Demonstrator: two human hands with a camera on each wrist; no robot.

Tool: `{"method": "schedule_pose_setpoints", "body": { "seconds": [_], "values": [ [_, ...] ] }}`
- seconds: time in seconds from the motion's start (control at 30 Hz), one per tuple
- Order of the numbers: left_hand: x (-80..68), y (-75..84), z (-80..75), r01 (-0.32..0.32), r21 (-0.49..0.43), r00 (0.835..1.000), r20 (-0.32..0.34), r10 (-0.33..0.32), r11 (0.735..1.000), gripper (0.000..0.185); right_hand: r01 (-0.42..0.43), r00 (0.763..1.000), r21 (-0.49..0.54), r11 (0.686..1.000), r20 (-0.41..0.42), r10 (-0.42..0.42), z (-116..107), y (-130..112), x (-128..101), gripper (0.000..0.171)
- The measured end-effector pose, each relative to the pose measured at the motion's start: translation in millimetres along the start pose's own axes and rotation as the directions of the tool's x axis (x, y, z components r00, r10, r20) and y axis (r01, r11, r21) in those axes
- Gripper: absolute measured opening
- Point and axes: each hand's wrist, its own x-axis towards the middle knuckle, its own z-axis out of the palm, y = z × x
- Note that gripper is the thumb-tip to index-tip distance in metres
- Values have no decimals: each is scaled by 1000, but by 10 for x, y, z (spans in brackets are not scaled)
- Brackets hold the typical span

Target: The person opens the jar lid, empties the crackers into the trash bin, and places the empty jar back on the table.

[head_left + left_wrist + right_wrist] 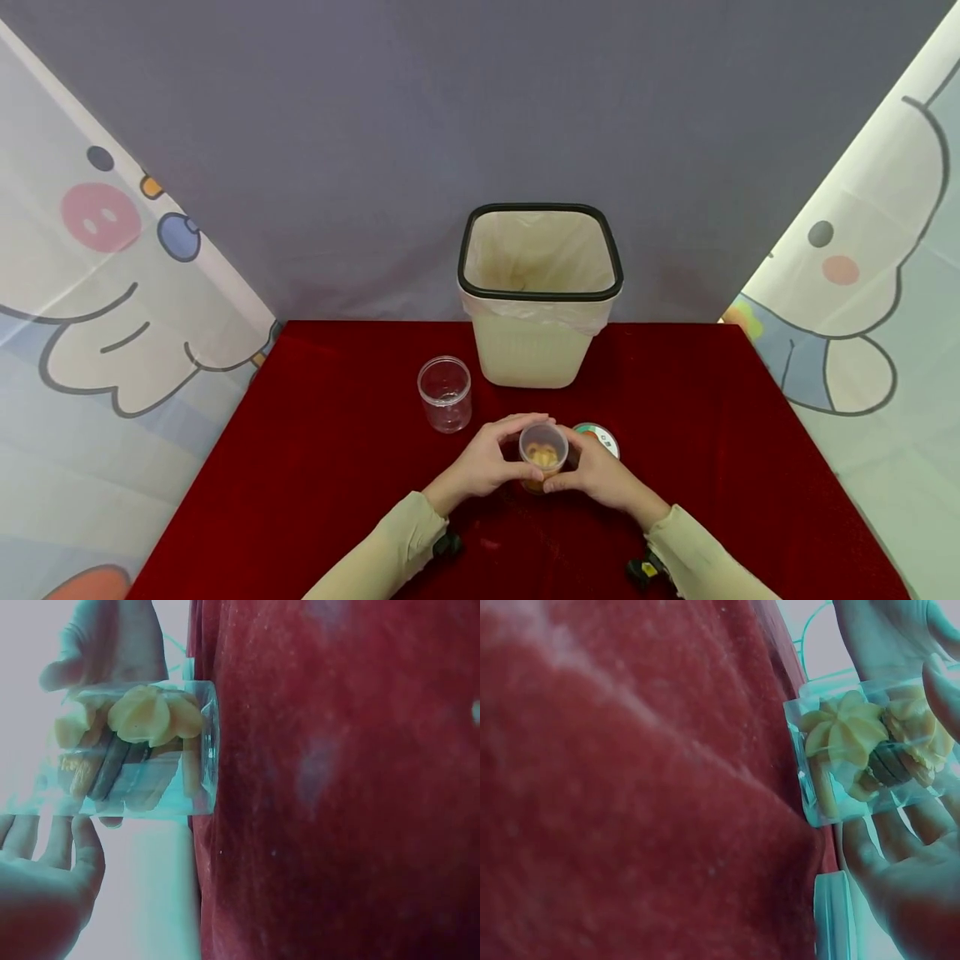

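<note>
A clear plastic jar of cookies [543, 446] stands upright on the red cloth between both hands, its top uncovered. Flower-shaped yellow cookies [142, 716] and dark ones show through its wall. My left hand [491, 458] grips the jar from the left, thumb at the near side and fingers round the far side. From the right, my right hand [600, 475] curves its thumb and fingers about the same jar. Just behind the right hand lies a round lid [602, 437] with a green and white label, partly covered by that hand.
A second clear jar [445, 408], with nothing visible inside, stands left of the hands. Behind them is a cream waste bin [532, 350] with a black rim and a bag liner. The red cloth [337, 467] covers the table, and a grey curtain [337, 167] hangs behind.
</note>
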Motion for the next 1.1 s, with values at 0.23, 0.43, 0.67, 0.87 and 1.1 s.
{"method": "schedule_pose_setpoints", "body": {
  "seconds": [0.23,0.43,0.67,0.87,1.1],
  "values": [
    [-26,16,26,-27,-51,999,-21,26,998,72,-50,997,25,998,-51,51,54,-20,-21,69],
    [-55,20,62,-27,-69,998,-52,24,997,72,-86,993,17,996,-77,87,96,-51,-33,72],
    [-67,12,111,-82,-52,993,-90,77,995,70,-81,993,17,997,-82,83,121,-54,-53,70],
    [-57,-3,79,-62,-63,996,-61,58,996,72,-85,992,-7,996,-92,84,119,-54,-51,71],
    [-30,-1,-105,-38,-26,997,60,40,999,72,-80,996,-38,996,-43,79,54,-42,-24,76]
  ]
}}
